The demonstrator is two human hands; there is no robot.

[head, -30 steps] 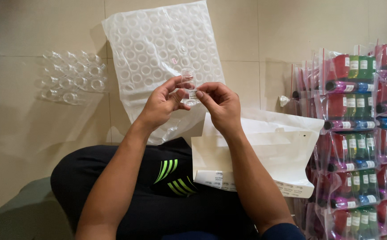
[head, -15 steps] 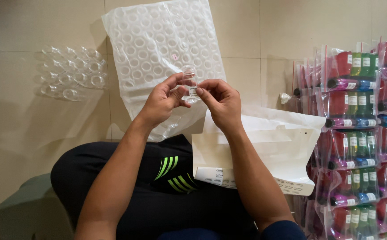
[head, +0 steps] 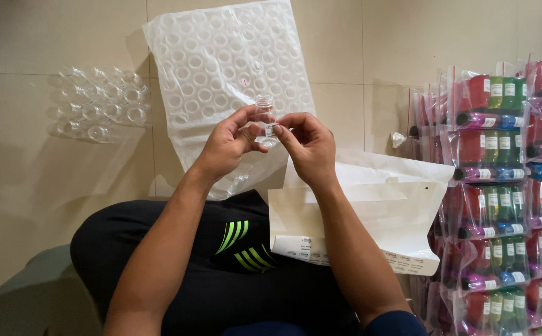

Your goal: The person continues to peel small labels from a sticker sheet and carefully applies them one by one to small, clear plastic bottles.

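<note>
A small clear plastic bottle [head: 264, 118] with an open threaded neck is held upright between both hands above my lap. My left hand [head: 226, 144] grips its side with thumb and fingers. My right hand [head: 307, 147] pinches a small white label on the bottle's front. Behind the hands lies a large clear bag [head: 227, 74] packed with several empty bottles of the same kind. A white sheet of label backing paper [head: 370, 218] rests on my right thigh.
Several loose clear bottles [head: 100, 102] lie on the tiled floor at the left. Stacked clear packs of coloured bottles [head: 507, 186] fill the right side. My black trousers with green stripes [head: 221, 261] are below. A grey-green cushion [head: 34, 305] sits at lower left.
The bottle has been turned upright so that its open neck now shows above my fingers. Both hands stay in the same place.
</note>
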